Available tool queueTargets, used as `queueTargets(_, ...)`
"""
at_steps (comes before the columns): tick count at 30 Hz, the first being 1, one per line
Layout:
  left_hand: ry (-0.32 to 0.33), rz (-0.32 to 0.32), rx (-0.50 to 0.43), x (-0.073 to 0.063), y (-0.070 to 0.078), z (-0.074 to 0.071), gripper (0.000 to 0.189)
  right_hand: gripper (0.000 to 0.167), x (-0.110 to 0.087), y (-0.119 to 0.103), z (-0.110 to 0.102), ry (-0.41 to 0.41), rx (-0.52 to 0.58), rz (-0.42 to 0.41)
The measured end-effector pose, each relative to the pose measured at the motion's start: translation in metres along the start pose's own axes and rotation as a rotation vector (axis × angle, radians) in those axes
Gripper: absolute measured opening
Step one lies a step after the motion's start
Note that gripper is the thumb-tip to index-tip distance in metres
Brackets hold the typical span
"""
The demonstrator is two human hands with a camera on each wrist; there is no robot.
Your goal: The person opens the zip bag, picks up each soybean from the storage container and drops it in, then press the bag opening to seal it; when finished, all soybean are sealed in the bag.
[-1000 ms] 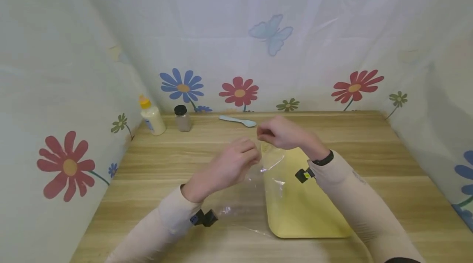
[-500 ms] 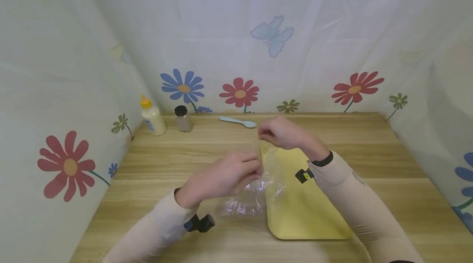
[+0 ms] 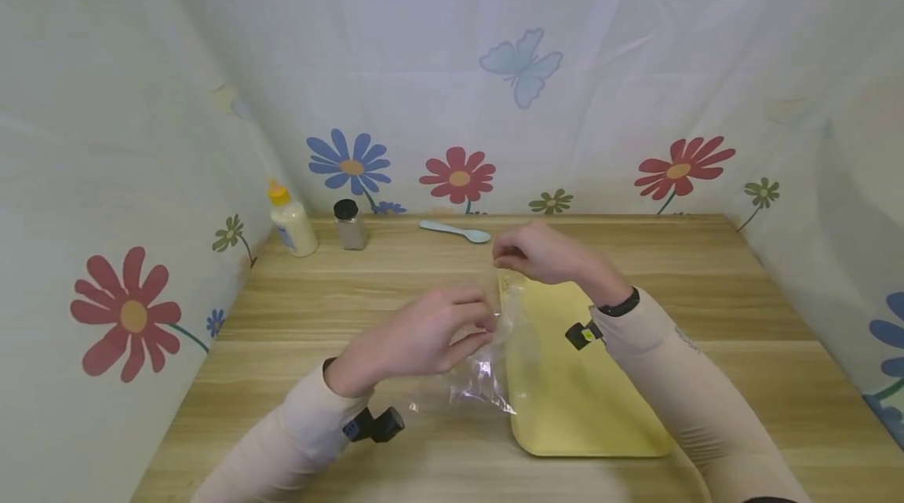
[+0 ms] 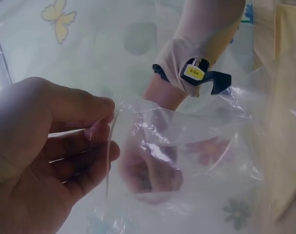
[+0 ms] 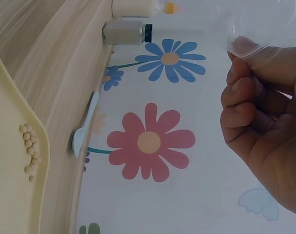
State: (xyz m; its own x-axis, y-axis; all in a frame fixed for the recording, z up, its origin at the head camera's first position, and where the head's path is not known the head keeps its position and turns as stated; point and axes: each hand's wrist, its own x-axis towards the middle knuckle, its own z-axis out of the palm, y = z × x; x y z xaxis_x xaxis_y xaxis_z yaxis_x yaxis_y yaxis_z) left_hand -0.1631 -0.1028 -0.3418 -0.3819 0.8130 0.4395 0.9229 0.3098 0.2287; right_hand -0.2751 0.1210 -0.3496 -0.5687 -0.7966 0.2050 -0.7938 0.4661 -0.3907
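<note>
While the right hand pinches a clear plastic bag, I remotely watch the left hand grip its edge near the yellow tray.

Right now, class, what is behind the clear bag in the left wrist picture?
Through the clear bag, the right hand and a printed red flower show hazily. Where the left hand pinches the bag's edge, anything behind is covered.
</note>
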Motion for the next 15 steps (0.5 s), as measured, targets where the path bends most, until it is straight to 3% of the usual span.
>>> queueTargets(6, 0.021, -0.052, -0.034, -0.004, -0.005, -0.001, 0.011, 0.010, 0.000, -0.003, -0.001, -0.031, 0.030, -0.036)
queueTargets(15, 0.185, -0.061, -0.070, -0.007, -0.011, 0.001, 0.012, 0.010, 0.000, -0.003, 0.000, -0.048, 0.034, -0.062)
